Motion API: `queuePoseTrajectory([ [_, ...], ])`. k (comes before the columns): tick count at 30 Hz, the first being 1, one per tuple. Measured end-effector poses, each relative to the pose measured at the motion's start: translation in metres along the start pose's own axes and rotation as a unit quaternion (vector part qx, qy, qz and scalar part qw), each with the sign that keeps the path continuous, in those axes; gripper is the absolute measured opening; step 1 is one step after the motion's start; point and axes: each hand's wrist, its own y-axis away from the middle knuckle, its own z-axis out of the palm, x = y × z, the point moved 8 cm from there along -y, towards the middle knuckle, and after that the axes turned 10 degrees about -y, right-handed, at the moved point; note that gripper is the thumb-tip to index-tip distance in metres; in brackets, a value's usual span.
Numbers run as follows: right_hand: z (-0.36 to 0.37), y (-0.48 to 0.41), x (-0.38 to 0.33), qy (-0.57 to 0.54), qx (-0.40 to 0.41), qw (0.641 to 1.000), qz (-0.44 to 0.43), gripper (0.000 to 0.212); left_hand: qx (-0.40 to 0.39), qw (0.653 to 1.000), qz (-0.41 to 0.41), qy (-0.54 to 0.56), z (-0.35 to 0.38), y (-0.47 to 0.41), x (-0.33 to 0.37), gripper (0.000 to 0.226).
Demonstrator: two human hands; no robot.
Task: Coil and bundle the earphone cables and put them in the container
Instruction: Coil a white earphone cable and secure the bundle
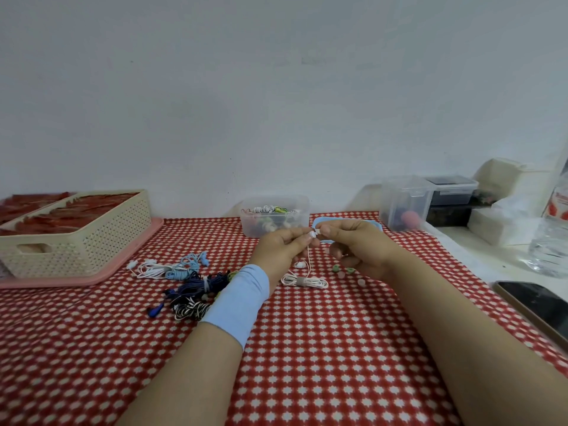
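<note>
Far left: cream perforated basket (76, 235) on a pink tray (92, 281).

Near it, on the red-and-white cloth (307, 348): loose earphones (184, 284) in a heap. White, pale blue, dark blue and black-and-white striped cords, partly tangled.

Centre: left hand (279, 250), pale blue wristband (236, 299), thumb and forefinger pinching the bud end of the white earphone (314, 233). Thin white cord hangs from the pinch to the cloth. There the rest lies as a flat oval coil, cinched mid-length by a grey band.

Behind the hands: clear container (275, 215), coiled earphones of several colours inside.

Right hand (359, 250) pinches the same bud end from the other side, fingertips meeting the left's.

Below it: small green and pink ear tips (341, 269).

Right edge: dark phone (534, 305), water bottle (553, 241).
</note>
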Motion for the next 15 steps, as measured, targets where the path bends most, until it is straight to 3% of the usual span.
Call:
queuePoseTrajectory([
  [6, 0.0037, -0.0005, 0.0044, 0.004, -0.036, 0.999, 0.022, 0.019, -0.006, 1.0, 0.002, -0.004, -0.0014, -0.0007, -0.0024, 0.015],
  [15, 0.0035, -0.0009, 0.0052, 0.031, -0.027, 0.999, 0.019, 0.016, -0.017, 1.0, -0.006, -0.007, -0.0035, -0.0001, -0.0051, 0.013],
])
